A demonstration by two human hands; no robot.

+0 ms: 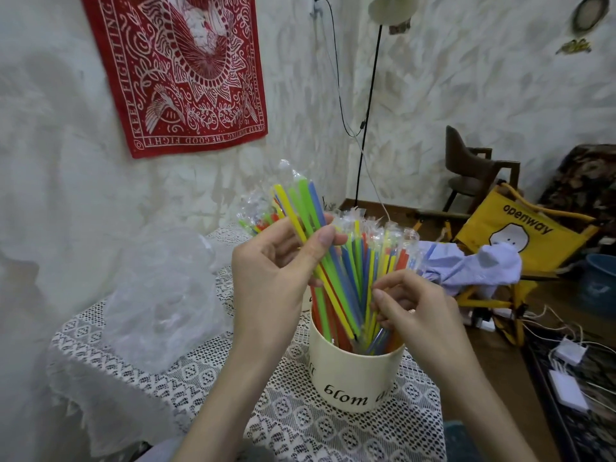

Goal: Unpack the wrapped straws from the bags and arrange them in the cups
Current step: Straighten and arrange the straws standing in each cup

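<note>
Gripping a straw bundle (301, 211) in left hand (273, 271), right hand (413, 308) fingers pinching straws in cup (353, 378)

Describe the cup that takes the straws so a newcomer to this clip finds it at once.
Start at the lace-covered table. Near its right edge, below both hands, stands a cream cup packed with wrapped straws. It alone carries black lettering, "blom"; the crumpled plastic bag to its left is clear and shapeless.

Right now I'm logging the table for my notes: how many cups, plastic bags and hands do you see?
Cups: 1, the cream cup with straws standing in it.
Plastic bags: 1, the clear bag on the lace cloth.
Hands: 2, left hand and right hand, both on straws.
Total: 4.
</note>
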